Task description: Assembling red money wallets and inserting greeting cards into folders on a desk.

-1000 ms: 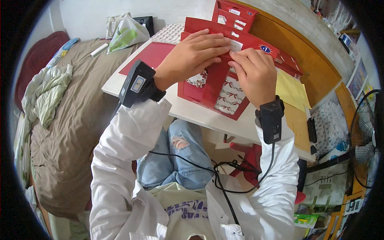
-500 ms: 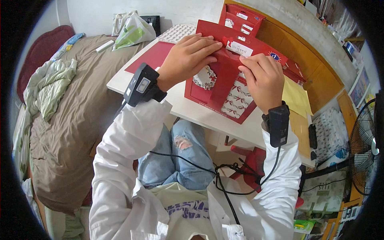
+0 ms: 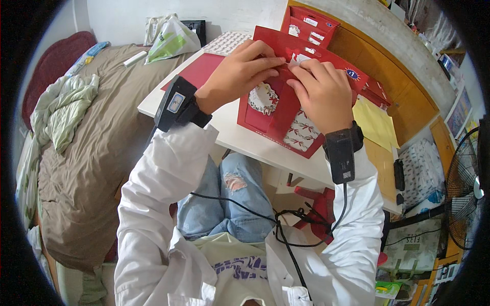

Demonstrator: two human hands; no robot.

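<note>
A flat red cardboard package (image 3: 282, 109) leans up from the white table in front of me. Through its cut-out windows show a round white piece with a wreath print (image 3: 263, 98) and white paper with red bows (image 3: 302, 132). My left hand (image 3: 244, 71) is closed, its fingertips pinching at the upper middle of the package. Close beside it, my right hand (image 3: 325, 94) is closed too, thumb and fingers on the same part. The right fingers partly cover a white label (image 3: 300, 57); what exactly lies between the fingertips is hidden.
More red packages (image 3: 312, 25) stand behind. On the white table (image 3: 153, 102) lie a dark red sheet (image 3: 196, 69), a patterned sheet (image 3: 227, 43) and yellow paper (image 3: 375, 122). A bed (image 3: 92, 153) is at left, a black fan (image 3: 462, 188) at right. Black cables (image 3: 240, 209) hang across my lap.
My right hand has moved left along the package, from the label's right end to beside my left fingertips, and now covers part of the label. My left hand has barely shifted.
</note>
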